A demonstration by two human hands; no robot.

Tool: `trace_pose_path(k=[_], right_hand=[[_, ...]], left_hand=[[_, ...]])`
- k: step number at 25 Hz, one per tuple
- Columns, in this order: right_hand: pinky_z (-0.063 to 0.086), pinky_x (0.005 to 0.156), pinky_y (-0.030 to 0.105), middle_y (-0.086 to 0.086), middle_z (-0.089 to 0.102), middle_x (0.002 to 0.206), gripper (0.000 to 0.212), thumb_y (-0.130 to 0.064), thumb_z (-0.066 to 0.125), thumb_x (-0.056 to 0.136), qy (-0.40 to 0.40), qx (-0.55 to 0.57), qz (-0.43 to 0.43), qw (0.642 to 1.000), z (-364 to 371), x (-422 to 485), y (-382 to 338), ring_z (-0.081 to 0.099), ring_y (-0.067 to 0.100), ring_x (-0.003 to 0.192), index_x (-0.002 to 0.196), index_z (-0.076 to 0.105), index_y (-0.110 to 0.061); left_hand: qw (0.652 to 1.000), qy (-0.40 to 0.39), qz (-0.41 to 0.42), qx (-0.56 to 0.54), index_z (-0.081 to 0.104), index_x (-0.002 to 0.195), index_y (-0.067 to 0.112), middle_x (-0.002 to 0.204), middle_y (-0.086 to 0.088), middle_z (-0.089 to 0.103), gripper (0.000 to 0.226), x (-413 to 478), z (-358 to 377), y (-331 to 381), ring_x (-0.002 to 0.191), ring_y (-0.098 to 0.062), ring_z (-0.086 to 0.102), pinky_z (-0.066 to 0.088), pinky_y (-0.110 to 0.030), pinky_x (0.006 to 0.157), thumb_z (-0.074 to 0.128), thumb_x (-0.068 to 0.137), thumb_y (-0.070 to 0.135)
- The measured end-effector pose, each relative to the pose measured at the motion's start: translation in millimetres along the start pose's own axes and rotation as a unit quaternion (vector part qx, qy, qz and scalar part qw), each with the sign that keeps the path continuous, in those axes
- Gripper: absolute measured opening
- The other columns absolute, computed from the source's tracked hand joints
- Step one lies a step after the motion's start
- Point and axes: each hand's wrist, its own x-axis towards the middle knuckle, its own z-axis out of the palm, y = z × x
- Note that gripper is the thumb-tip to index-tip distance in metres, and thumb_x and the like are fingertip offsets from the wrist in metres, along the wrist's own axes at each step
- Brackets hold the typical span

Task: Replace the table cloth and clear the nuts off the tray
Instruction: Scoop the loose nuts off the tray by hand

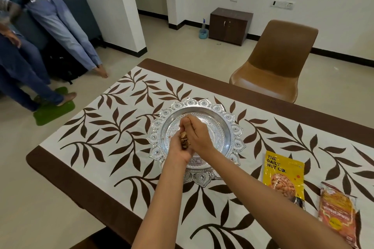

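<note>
An ornate silver tray with a scalloped rim stands in the middle of a white table cloth printed with brown leaves. Both my hands meet over the tray's centre. My left hand is cupped palm-up and holds a small heap of brown nuts. My right hand lies against it from the right, fingers curled over the nuts. The tray's visible bottom shows bare metal; the part under my hands is hidden.
A yellow nut packet and an orange-red snack packet lie on the cloth at the right. A brown chair stands behind the table. Two people's legs are at the far left by a green mat.
</note>
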Motion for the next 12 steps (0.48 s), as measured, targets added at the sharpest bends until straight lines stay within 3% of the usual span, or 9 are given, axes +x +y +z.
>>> trace_pose_path(k=[2,5,8,10,12], right_hand=[[0.047,0.066,0.021,-0.005,0.064,0.074,0.028,-0.016,0.041,0.102,-0.021,0.030,0.004,0.999,-3.5,-0.6,-4.5,0.060,0.006,0.070,0.084,0.062,-0.008],[0.052,0.071,0.030,0.001,0.069,0.081,0.024,-0.012,0.044,0.100,-0.105,-0.011,-0.028,0.994,-14.8,1.5,-8.3,0.064,0.012,0.077,0.089,0.065,-0.006],[0.054,0.074,0.034,-0.004,0.070,0.090,0.022,-0.013,0.045,0.099,-0.171,-0.037,-0.066,0.982,-31.0,8.0,-11.2,0.065,0.012,0.084,0.096,0.067,-0.012],[0.054,0.075,0.025,-0.007,0.070,0.093,0.023,-0.007,0.045,0.096,-0.139,0.022,-0.028,0.990,-38.8,13.8,-6.1,0.066,0.009,0.085,0.102,0.066,-0.016],[0.048,0.075,0.015,0.001,0.068,0.100,0.022,-0.006,0.046,0.096,-0.092,-0.046,0.037,0.994,-44.6,17.9,8.0,0.061,0.006,0.082,0.109,0.063,-0.013]], left_hand=[[1.000,-0.008,-0.007,-0.023,0.056,0.077,0.009,0.058,-0.004,0.058,0.028,-1.3,-1.5,-1.3,0.055,-0.015,0.062,0.052,-0.022,0.042,0.046,0.100,0.020],[0.999,-0.003,-0.013,-0.043,0.055,0.075,0.007,0.051,-0.006,0.058,0.029,-3.9,-3.3,2.7,0.045,-0.017,0.063,0.051,-0.022,0.041,0.045,0.100,0.018],[0.999,0.002,-0.011,-0.033,0.058,0.080,0.003,0.063,-0.012,0.065,0.029,-7.2,-1.9,8.3,0.056,-0.022,0.067,0.057,-0.028,0.045,0.043,0.101,0.015],[0.993,-0.002,-0.021,-0.115,0.057,0.084,-0.001,0.073,-0.016,0.064,0.030,-7.3,-4.3,12.8,0.066,-0.025,0.067,0.059,-0.037,0.052,0.042,0.102,0.017],[0.979,-0.023,-0.012,-0.203,0.057,0.087,0.000,0.078,-0.015,0.062,0.032,-8.7,-9.4,20.1,0.075,-0.024,0.064,0.059,-0.041,0.062,0.040,0.103,0.021]])
